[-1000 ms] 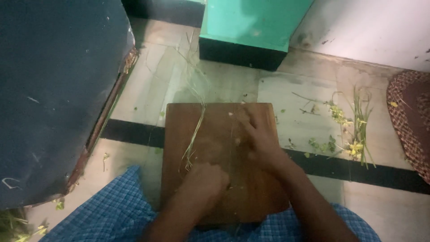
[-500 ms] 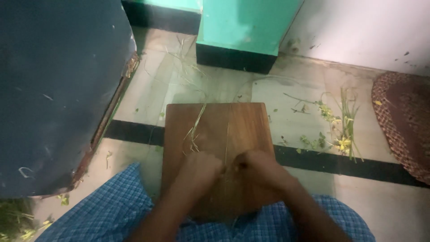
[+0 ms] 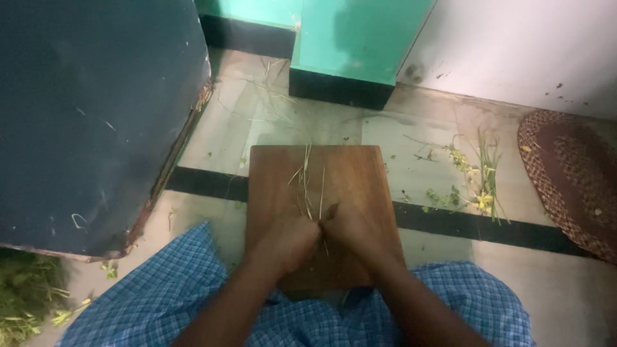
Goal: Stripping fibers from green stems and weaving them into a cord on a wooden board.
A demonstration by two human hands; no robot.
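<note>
A: Where are the stems (image 3: 307, 183)?

B: On the board (image 3: 360, 186), which rests on the person's lap over the blue checked cloth (image 3: 160, 302). The thin green stalks fan out toward the far edge, and their near ends run into the gap between the two fists.

A: And the hands?

B: The left hand (image 3: 286, 244) and right hand (image 3: 353, 232) sit knuckle to knuckle at the near middle of the board. Each grip looks curled tight around the stalk ends, so the bunch is pinched from both sides. I judge that holding them so close together keeps the stalks gathered and flat against the wood.

A: Why the board on the lap?

B: Probably for a firm surface within reach; the person sits low, on the tiled floor (image 3: 424, 154).

A: Anything else around?

B: More cuttings with yellow flowers (image 3: 479, 186) lie well off to the right on the floor, near a woven mat (image 3: 572, 180). A dark blue cabinet (image 3: 90, 115) stands on the left, with a heap of greens (image 3: 26, 302) at its near corner.
</note>
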